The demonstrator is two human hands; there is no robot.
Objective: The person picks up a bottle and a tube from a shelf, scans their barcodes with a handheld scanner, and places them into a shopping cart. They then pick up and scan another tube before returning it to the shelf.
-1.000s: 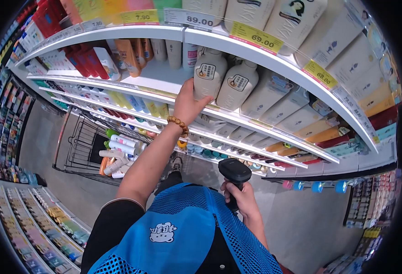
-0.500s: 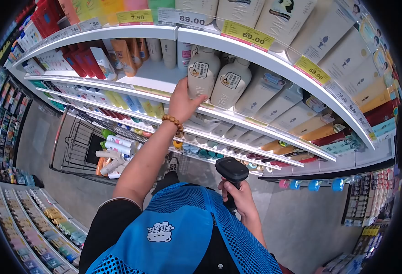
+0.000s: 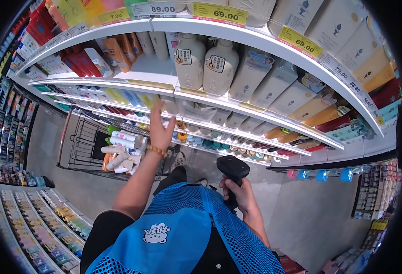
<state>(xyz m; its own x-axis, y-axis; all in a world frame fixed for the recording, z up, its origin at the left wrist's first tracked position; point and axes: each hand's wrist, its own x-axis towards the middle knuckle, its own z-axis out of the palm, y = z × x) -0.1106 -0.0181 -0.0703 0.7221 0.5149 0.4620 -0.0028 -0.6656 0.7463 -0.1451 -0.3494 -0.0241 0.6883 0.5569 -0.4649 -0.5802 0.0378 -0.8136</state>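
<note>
My left hand [image 3: 161, 129], a beaded bracelet [image 3: 156, 150] at its wrist, is held out with thumb and fingers apart and nothing in it. It is in front of the lower shelves, below two cream pump-style bottles with round-cornered labels. The left bottle [image 3: 189, 64] and the right bottle [image 3: 220, 68] stand side by side on the shelf above. Close to my body, my right hand [image 3: 242, 195] is wrapped round the handle of a black barcode scanner [image 3: 233, 168], its head pointing up and forward.
A wire shopping cart [image 3: 80, 150] on the left holds white bottles [image 3: 123, 139] and other packs. Cream boxes [image 3: 251, 75] fill the shelf right of the bottles; orange tubes [image 3: 115, 54] stand to the left. Yellow price tags [image 3: 219, 14] line the shelf edge above. Grey floor [image 3: 310, 205] shows at right.
My left hand has let go of the left cream bottle and drawn back down and to the left, its fingers now spread. My right hand still grips the scanner.
</note>
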